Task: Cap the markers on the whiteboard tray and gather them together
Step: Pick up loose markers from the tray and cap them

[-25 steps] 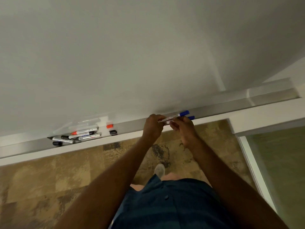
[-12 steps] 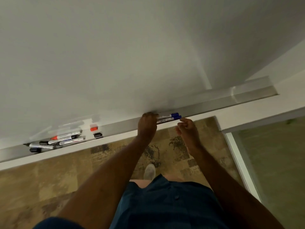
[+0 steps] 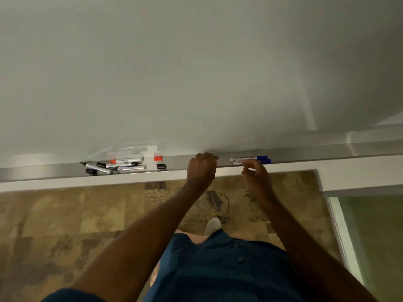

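Observation:
Two blue-capped markers [image 3: 250,158] lie side by side on the metal whiteboard tray [image 3: 305,154]. My right hand [image 3: 256,173] is at the tray's front edge with its fingers curled over the middle of the nearer blue marker; whether it grips it is unclear. My left hand [image 3: 201,168] is a closed fist on the tray, a short gap left of the blue markers, with nothing seen in it. Further left lies a pile of several red and black markers [image 3: 122,164], some uncapped. A loose red cap [image 3: 158,158] and a loose black cap [image 3: 161,166] sit beside the pile.
The whiteboard [image 3: 196,73] fills the upper view. A white ledge [image 3: 130,178] runs below the tray. Patterned carpet [image 3: 65,214] is underfoot, and a glass panel with a white frame [image 3: 340,225] stands at the right.
My left hand has let go of the blue markers and slid left; they now lie on the tray. My right hand has risen to the nearer one. The view has shifted left.

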Demonstrator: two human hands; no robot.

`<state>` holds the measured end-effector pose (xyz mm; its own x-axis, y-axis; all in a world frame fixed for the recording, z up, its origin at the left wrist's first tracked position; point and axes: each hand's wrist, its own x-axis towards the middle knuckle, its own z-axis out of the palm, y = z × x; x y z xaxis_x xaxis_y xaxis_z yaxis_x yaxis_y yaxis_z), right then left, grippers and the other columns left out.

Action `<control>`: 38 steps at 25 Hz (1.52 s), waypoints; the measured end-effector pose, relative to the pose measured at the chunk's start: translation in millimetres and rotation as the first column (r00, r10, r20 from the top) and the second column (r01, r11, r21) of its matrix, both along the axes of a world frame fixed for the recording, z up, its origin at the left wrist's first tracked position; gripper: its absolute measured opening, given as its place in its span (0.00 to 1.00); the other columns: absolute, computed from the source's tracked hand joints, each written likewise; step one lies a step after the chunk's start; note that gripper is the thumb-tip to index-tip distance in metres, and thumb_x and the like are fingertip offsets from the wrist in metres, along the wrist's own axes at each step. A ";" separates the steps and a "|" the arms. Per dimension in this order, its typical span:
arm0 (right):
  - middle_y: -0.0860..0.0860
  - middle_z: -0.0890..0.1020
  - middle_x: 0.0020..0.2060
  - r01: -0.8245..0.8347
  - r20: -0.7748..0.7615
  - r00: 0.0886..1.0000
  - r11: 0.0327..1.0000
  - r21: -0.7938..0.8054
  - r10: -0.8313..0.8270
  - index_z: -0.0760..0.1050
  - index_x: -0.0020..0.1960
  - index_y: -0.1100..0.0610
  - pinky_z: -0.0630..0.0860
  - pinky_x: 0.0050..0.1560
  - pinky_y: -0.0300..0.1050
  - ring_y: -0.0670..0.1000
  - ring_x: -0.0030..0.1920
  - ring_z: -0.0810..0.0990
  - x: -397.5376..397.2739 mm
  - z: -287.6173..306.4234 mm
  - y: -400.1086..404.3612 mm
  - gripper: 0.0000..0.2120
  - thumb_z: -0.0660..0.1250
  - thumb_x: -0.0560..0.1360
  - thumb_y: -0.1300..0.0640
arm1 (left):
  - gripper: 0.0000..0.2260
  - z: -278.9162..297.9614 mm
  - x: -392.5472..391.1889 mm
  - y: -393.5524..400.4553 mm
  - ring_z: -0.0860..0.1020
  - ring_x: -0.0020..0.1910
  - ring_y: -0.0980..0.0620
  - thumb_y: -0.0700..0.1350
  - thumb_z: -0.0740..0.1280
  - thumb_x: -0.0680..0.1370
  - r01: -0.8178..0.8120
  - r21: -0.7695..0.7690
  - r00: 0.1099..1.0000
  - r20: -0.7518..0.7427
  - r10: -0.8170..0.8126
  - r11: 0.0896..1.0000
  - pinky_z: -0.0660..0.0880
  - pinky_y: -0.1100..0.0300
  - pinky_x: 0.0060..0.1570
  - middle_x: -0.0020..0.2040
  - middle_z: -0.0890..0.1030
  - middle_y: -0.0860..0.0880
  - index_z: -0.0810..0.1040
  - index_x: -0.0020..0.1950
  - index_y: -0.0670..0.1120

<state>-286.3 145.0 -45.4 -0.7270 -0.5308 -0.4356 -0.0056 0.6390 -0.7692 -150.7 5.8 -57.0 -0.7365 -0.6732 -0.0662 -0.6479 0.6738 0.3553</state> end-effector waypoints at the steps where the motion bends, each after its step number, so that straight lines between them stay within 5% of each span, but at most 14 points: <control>1: 0.51 0.81 0.62 -0.042 -0.005 0.999 0.999 -0.008 0.042 0.77 0.64 0.53 0.80 0.60 0.52 0.52 0.60 0.79 8.2 -1.3 -9.1 0.13 0.64 0.80 0.58 | 0.11 -0.7 17.8 -7.1 0.80 0.51 0.45 0.43 0.63 0.80 -0.040 -0.006 0.999 0.003 0.040 0.999 0.74 0.54 0.47 0.56 0.84 0.48 0.83 0.57 0.49; 10: 0.52 0.81 0.60 -0.523 -0.249 0.832 0.850 -0.057 0.496 0.77 0.63 0.55 0.74 0.55 0.41 0.52 0.58 0.79 117.7 -6.8 -106.6 0.13 0.63 0.79 0.62 | 0.14 8.8 188.6 -80.8 0.74 0.65 0.43 0.44 0.65 0.79 -0.460 -0.054 0.881 0.095 0.463 0.886 0.69 0.47 0.62 0.64 0.79 0.47 0.79 0.64 0.49; 14: 0.53 0.80 0.64 -0.693 -0.482 0.597 0.715 0.094 0.641 0.76 0.68 0.55 0.75 0.61 0.48 0.55 0.65 0.75 156.5 -8.3 -138.8 0.17 0.60 0.81 0.61 | 0.18 11.0 228.4 -116.2 0.73 0.68 0.42 0.42 0.63 0.80 -0.397 -0.068 0.895 0.191 0.403 0.915 0.69 0.46 0.64 0.70 0.76 0.45 0.75 0.70 0.45; 17: 0.54 0.80 0.65 -0.697 -0.552 0.502 0.689 0.196 0.665 0.76 0.69 0.56 0.77 0.61 0.52 0.57 0.64 0.77 177.8 -13.4 -156.7 0.17 0.62 0.81 0.62 | 0.18 9.2 237.2 -132.5 0.74 0.67 0.41 0.39 0.62 0.80 -0.269 -0.079 0.921 0.269 0.280 0.960 0.72 0.46 0.61 0.70 0.76 0.45 0.74 0.71 0.45; 24: 0.57 0.79 0.65 -0.579 -0.551 0.557 0.766 0.280 0.622 0.76 0.69 0.59 0.78 0.58 0.50 0.59 0.61 0.76 210.2 -30.0 -178.8 0.17 0.63 0.82 0.60 | 0.18 -3.0 236.5 -152.1 0.77 0.60 0.42 0.39 0.62 0.80 0.011 -0.068 0.948 0.318 0.011 0.998 0.76 0.48 0.59 0.66 0.76 0.43 0.72 0.71 0.45; 28: 0.58 0.79 0.60 -0.458 -0.520 0.699 0.866 0.202 0.491 0.79 0.61 0.60 0.79 0.54 0.51 0.58 0.58 0.75 224.2 -37.7 -189.5 0.11 0.64 0.81 0.60 | 0.16 -12.4 238.9 -153.9 0.77 0.56 0.44 0.39 0.61 0.81 0.068 -0.063 0.949 0.311 -0.045 0.996 0.77 0.49 0.56 0.63 0.74 0.42 0.72 0.69 0.43; 38: 0.57 0.81 0.56 -0.332 -0.510 0.762 0.917 0.223 0.400 0.79 0.57 0.59 0.75 0.53 0.58 0.61 0.55 0.75 232.5 -48.5 -199.5 0.08 0.63 0.82 0.57 | 0.16 -21.2 246.3 -159.5 0.76 0.56 0.43 0.37 0.61 0.79 0.107 -0.060 0.954 0.287 -0.086 0.992 0.77 0.48 0.51 0.65 0.75 0.44 0.74 0.67 0.44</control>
<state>-53.8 -54.4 -93.9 -0.6201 -0.7768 -0.1095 -0.6443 0.5840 -0.4938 95.6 -153.6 -78.2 -0.7565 -0.6108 -0.2338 -0.6452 0.7556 0.1134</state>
